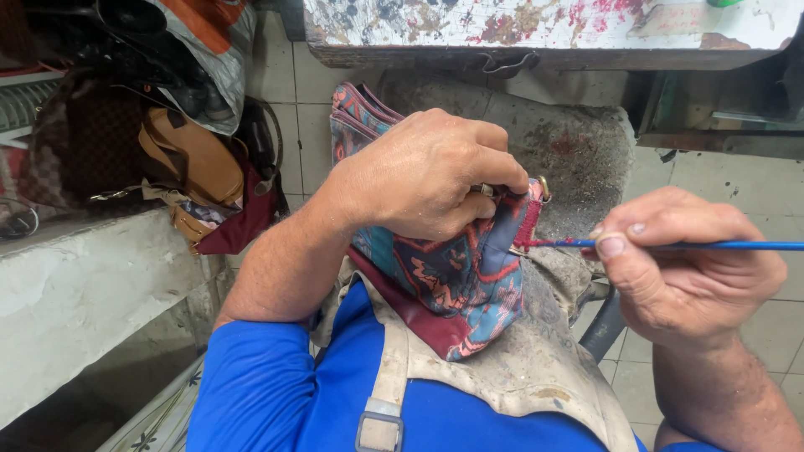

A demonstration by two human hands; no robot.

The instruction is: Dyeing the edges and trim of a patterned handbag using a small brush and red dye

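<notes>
With the left hand [423, 172] clenched on the patterned bag [456, 280], the right hand [682, 264] pinches a blue brush [712, 245], painting the red edge [529, 219] just beyond the left grip; the next stroke likely needs a steady tip.

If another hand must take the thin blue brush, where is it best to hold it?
Grip the bare blue handle, coming from the right. That end sticks out free past the right hand, while the tip touches the patterned bag held by the left hand.
</notes>
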